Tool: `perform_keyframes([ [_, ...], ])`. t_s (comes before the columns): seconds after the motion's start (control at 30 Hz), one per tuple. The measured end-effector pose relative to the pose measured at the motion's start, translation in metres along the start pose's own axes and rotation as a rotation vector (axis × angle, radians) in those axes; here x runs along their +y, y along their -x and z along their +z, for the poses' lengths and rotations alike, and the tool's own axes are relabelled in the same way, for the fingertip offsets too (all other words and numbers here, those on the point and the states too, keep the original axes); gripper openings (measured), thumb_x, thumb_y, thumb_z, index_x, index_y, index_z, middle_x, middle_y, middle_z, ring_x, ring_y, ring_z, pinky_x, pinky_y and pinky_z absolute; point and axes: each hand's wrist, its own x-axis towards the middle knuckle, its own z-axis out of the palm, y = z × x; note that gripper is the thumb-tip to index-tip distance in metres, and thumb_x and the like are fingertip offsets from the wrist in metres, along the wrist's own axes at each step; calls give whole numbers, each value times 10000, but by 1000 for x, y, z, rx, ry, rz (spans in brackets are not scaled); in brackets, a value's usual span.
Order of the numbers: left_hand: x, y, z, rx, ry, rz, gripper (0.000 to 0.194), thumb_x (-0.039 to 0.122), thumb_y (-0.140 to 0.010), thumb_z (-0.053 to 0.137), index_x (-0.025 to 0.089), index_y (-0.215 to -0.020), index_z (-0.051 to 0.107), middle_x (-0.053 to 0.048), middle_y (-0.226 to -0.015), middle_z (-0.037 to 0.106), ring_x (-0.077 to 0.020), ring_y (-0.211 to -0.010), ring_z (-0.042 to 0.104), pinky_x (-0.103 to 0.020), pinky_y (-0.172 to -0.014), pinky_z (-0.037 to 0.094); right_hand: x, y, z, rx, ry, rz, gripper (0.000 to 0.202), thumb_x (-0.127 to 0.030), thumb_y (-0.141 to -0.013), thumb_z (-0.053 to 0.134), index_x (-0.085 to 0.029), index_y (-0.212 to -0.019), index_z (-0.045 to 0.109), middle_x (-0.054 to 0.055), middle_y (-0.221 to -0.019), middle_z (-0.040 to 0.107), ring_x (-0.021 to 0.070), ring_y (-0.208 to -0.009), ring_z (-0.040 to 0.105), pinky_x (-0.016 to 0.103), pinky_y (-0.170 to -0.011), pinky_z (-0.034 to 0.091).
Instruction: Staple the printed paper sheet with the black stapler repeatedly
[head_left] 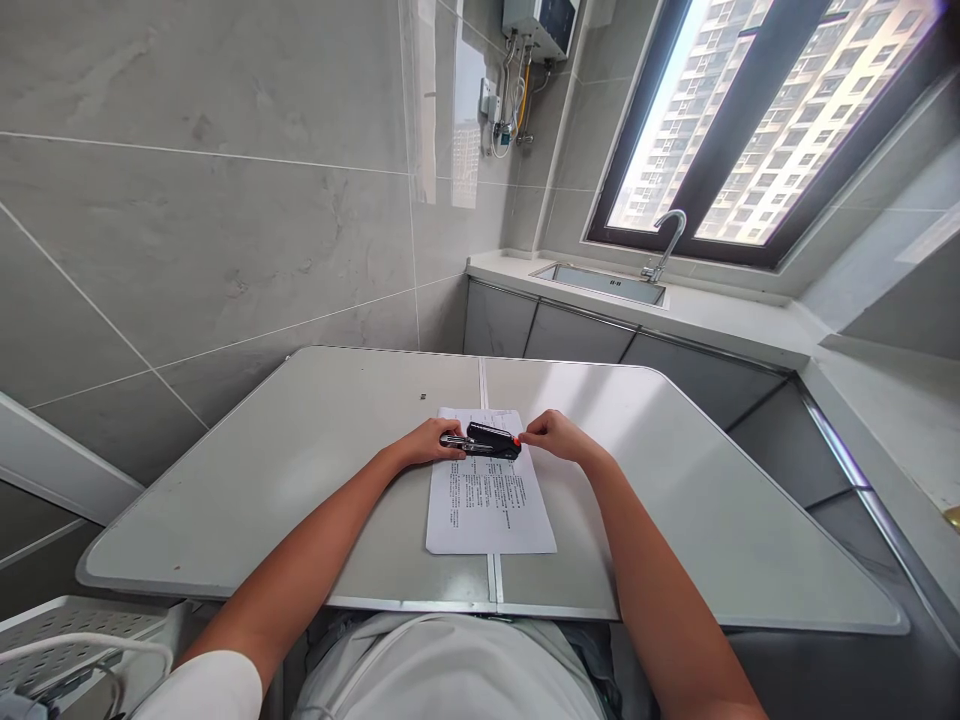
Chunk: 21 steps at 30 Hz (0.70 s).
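A black stapler [493, 440] lies over the upper part of a printed sheet of paper [487, 515], its top swung up so that the metal staple channel shows. My left hand [430, 443] is closed around the stapler's left end. At the other end, my right hand [556, 437] has its fingers pinched together beside a small red part [517, 440] of the stapler. Whether those fingertips hold anything is too small to make out. A tiny dark piece [423, 396], perhaps a bit of staple strip, lies on the table beyond my left hand.
The pale folding table [660, 520] has a metal seam down its middle. Behind it runs a counter [750, 322] with a sink [600, 282] and tap [667, 245] below a window. A white perforated rack [97, 625] stands low at the left.
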Motion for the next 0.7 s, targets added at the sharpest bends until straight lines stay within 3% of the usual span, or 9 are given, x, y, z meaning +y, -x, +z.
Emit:
perform_keyframes([
  [0.3,-4,1,-1,-9,38,28,385,510,-762,809,193,-945,689,-7,-888,663,-180,-797,569,-272,-693,386,-2,-4,13,190,84,-113,464,-398,-894,571,-206,-547,329,-47,-580,241,114,-605,196,291,-558,180],
  [0.43,-6,1,-3,47,46,47,403,533,-761,809,187,-956,740,1,-807,627,-161,-745,540,-265,-666,381,-5,-9,23,344,54,-163,457,-473,-966,553,-202,-598,533,-32,-573,385,120,-582,291,290,-566,252],
  [0.53,-8,1,-5,82,67,56,387,535,-765,809,181,-909,750,0,-780,628,-150,-721,526,-263,-659,379,-7,-14,34,331,40,-227,326,-504,-960,608,-228,-840,733,11,-750,594,144,-652,459,289,-622,373],
  [0.6,-9,1,-5,87,82,54,373,529,-771,806,173,-871,751,-7,-782,648,-142,-705,516,-263,-650,374,-7,-18,44,286,63,-276,247,-480,-923,684,-257,-994,763,38,-903,656,172,-763,549,298,-689,437],
  [0.7,-11,1,-5,120,87,40,377,528,-752,824,170,-853,760,-11,-794,667,-129,-674,487,-260,-628,358,-5,-23,61,245,117,-306,238,-394,-866,765,-247,-1051,738,54,-962,675,212,-883,596,328,-768,473],
])
